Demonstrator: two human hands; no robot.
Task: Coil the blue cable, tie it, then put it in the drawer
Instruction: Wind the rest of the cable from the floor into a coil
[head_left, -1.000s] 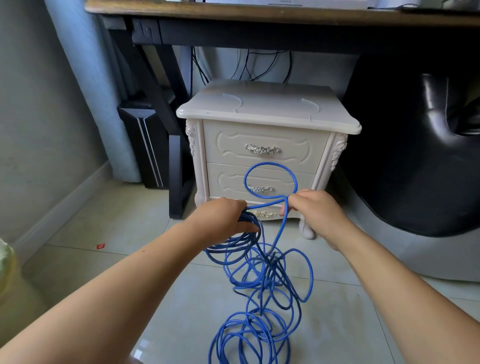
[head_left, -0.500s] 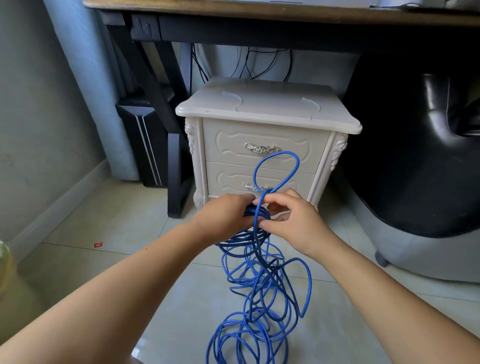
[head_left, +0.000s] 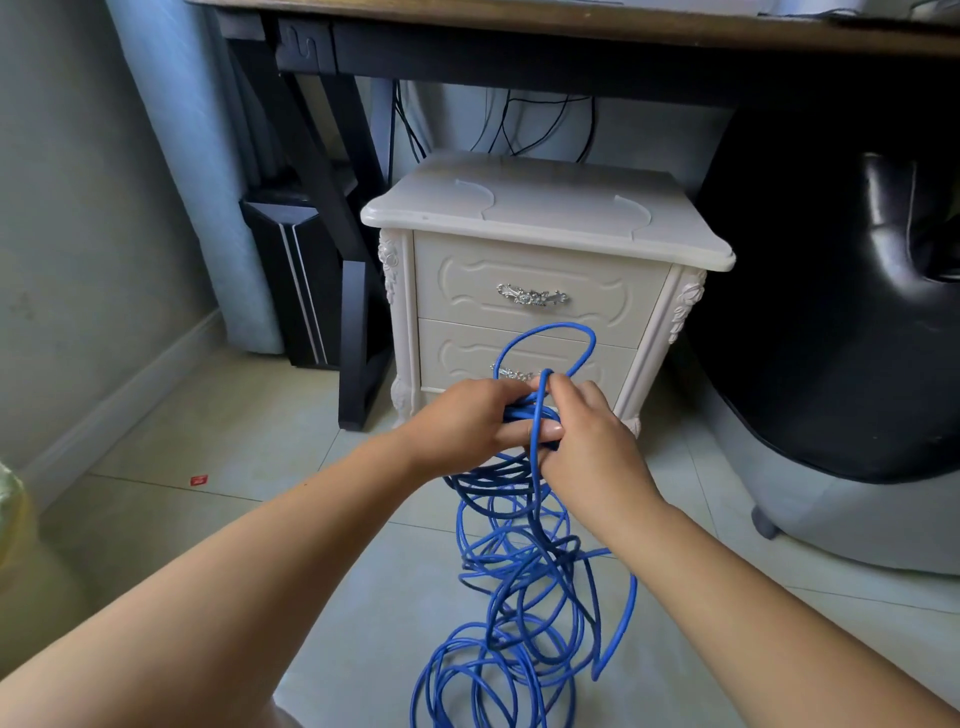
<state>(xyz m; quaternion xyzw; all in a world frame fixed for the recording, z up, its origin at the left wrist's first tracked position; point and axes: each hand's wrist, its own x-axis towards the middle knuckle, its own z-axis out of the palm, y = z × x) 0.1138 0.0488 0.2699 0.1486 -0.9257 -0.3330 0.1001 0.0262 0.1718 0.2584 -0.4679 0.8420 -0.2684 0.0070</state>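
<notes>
A long blue cable (head_left: 519, 587) hangs from my hands and lies in loose tangled loops on the tiled floor. My left hand (head_left: 462, 421) grips a bundle of coiled turns. My right hand (head_left: 587, 436) presses against it and pinches a strand, which rises in one loop in front of the lower drawer. The white nightstand (head_left: 545, 208) stands just beyond my hands. Its upper drawer (head_left: 467, 291) and lower drawer (head_left: 452, 358) are both closed, each with a silver handle.
A dark wooden desk (head_left: 571, 26) spans overhead, its black leg (head_left: 358, 322) left of the nightstand with a black computer tower (head_left: 291, 280) beside it. A black padded chair (head_left: 841, 312) fills the right. A grey wall and skirting run along the left.
My right hand has moved left to meet my left hand, laying another turn onto the bundle. The raised loop has become narrower.
</notes>
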